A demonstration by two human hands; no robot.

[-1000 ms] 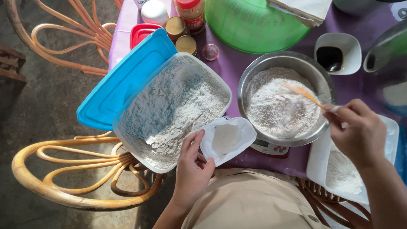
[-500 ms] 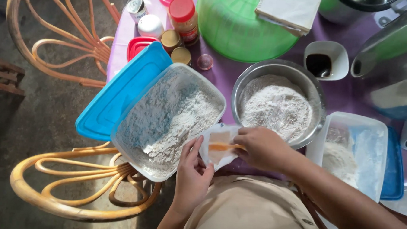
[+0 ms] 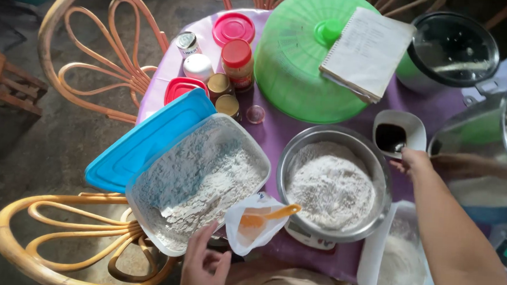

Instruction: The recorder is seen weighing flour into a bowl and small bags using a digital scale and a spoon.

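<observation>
My left hand (image 3: 203, 267) grips the near rim of a clear plastic tub of flour (image 3: 196, 180), next to a small white cup (image 3: 255, 223) with an orange spoon (image 3: 267, 214) lying in it. My right hand (image 3: 415, 161) reaches across to the white cup of dark liquid (image 3: 398, 135) and touches its near edge. Between the hands sits a steel bowl of flour (image 3: 332, 184) on a small scale (image 3: 309, 237).
A blue lid (image 3: 144, 139) leans under the tub. Jars and cans (image 3: 219, 71), a green dome cover (image 3: 298, 58) with a notepad (image 3: 365, 50), a steel pot (image 3: 452, 52), a second white flour tub (image 3: 397, 260) and rattan chairs (image 3: 90, 64) surround the purple table.
My right hand left the orange spoon in the small white cup and moved right and away to the cup of dark liquid. My left hand stays at the tub.
</observation>
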